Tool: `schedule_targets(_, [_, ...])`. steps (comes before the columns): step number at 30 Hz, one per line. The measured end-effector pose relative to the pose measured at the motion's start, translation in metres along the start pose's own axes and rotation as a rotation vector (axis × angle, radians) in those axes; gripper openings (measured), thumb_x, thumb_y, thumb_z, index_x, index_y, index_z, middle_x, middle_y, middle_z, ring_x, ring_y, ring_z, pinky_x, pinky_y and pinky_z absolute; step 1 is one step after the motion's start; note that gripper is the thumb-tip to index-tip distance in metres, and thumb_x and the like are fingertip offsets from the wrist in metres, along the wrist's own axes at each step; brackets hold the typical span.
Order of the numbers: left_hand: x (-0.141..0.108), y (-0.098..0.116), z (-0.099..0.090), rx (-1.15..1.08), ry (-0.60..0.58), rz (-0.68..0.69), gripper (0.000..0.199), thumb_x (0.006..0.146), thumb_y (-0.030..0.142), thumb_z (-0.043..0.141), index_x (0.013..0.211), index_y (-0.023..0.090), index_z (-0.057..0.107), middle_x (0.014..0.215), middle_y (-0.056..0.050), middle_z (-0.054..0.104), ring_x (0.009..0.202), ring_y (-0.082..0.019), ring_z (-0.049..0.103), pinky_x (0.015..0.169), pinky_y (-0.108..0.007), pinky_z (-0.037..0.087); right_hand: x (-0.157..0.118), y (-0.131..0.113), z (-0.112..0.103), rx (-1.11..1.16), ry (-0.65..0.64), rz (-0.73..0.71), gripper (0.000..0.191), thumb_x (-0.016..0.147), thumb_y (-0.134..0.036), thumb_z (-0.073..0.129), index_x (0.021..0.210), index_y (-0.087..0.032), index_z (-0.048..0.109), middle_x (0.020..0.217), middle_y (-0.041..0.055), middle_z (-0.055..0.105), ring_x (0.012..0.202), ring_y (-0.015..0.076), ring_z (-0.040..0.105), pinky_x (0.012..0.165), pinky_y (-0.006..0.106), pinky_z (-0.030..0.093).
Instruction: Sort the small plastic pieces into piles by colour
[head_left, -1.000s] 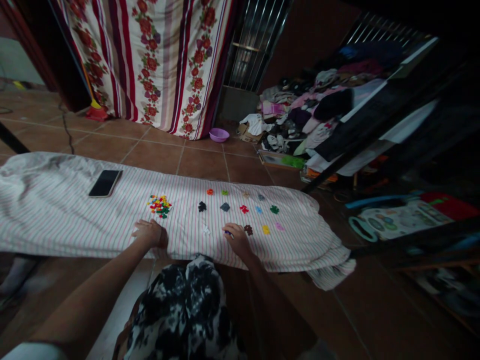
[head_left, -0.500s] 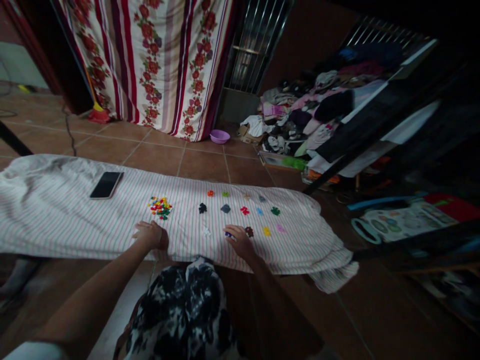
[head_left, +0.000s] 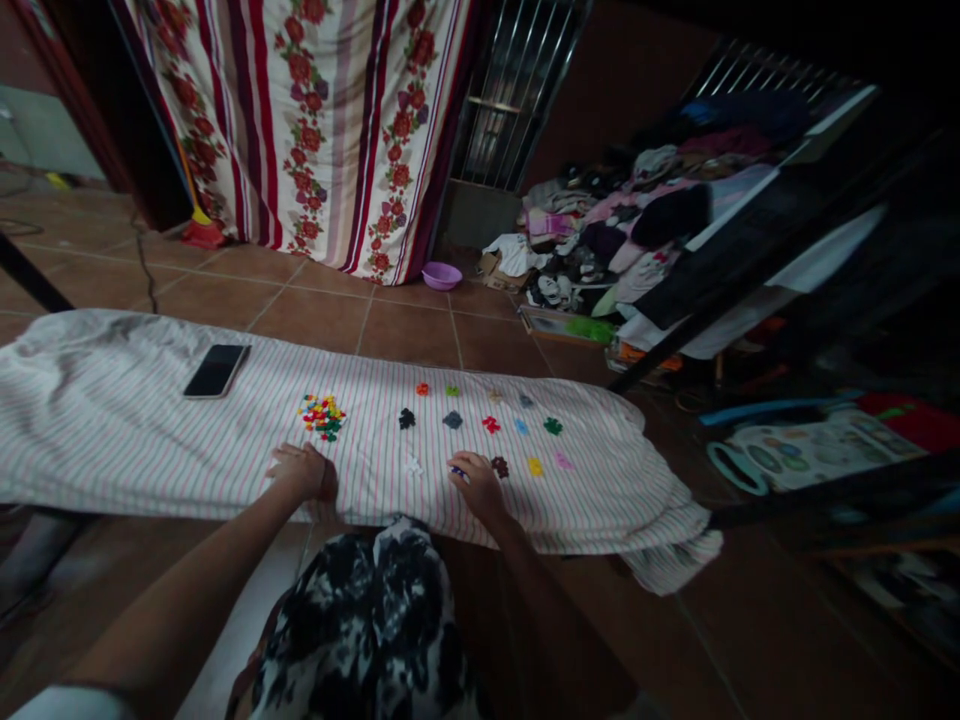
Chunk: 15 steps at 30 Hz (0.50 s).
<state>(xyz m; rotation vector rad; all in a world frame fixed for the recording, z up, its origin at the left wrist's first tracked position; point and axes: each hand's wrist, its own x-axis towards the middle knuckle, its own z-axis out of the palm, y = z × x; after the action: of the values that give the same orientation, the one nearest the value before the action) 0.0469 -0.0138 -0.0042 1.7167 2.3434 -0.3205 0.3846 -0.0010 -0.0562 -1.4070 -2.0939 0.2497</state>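
My left hand lies on the striped cloth with its fingers stretched out, just below a mixed pile of small coloured pieces. My right hand is curled over small dark blue pieces, which show at its fingertips. To its left are white pieces. On its other side sit brown pieces, then yellow ones and pink ones. Farther back are little heaps of black, grey, red, light blue and dark green pieces.
A phone lies on the left of the striped cloth. Orange and lime green pieces sit near its far edge. Beyond are a floral curtain, a purple basin and heaped clothes.
The whole view has shifted very slightly. Both hands stay in nearly the same places, the right one still over the dark blue pieces.
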Motion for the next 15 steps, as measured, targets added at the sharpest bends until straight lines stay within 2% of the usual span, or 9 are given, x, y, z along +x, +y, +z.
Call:
schedule_targets(5, [0.002, 0.003, -0.002, 0.048, -0.064, -0.037, 0.088, 0.072, 0.049, 0.058, 0.142, 0.000, 0.039, 0.142, -0.041, 0.035, 0.132, -0.057, 0.032, 0.082, -0.065, 0.046, -0.001, -0.001, -0.001, 0.013, 0.013, 0.031, 0.031, 0.084, -0.020, 0.051, 0.108, -0.018, 0.070, 0.109, 0.0106, 0.069, 0.104, 0.0240, 0.060, 0.095, 0.041, 0.047])
schedule_targets(9, [0.000, 0.005, -0.005, 0.061, -0.074, -0.047, 0.088, 0.070, 0.046, 0.061, 0.142, 0.001, 0.039, 0.143, -0.041, 0.035, 0.132, -0.057, 0.032, 0.082, -0.066, 0.046, -0.004, 0.004, -0.003, 0.036, 0.027, 0.036, 0.038, 0.084, -0.029, 0.052, 0.118, -0.018, 0.065, 0.117, 0.0118, 0.067, 0.110, 0.0261, 0.059, 0.098, 0.045, 0.047])
schedule_targets(12, [-0.002, 0.005, -0.006, 0.066, -0.077, -0.036, 0.088, 0.069, 0.045, 0.063, 0.142, 0.001, 0.040, 0.142, -0.041, 0.034, 0.132, -0.057, 0.033, 0.083, -0.065, 0.045, -0.011, 0.009, -0.003, 0.101, 0.062, 0.089, 0.045, 0.083, -0.039, 0.056, 0.122, -0.016, 0.062, 0.122, 0.0147, 0.064, 0.111, 0.0280, 0.058, 0.090, 0.044, 0.052])
schedule_targets(15, [-0.005, 0.003, -0.010, 0.070, -0.086, -0.018, 0.088, 0.071, 0.047, 0.061, 0.142, -0.001, 0.039, 0.142, -0.042, 0.033, 0.132, -0.056, 0.033, 0.083, -0.063, 0.046, -0.020, 0.012, 0.000, 0.144, 0.089, 0.195, 0.048, 0.081, -0.039, 0.057, 0.123, -0.016, 0.060, 0.120, 0.0153, 0.063, 0.101, 0.0261, 0.062, 0.079, 0.040, 0.056])
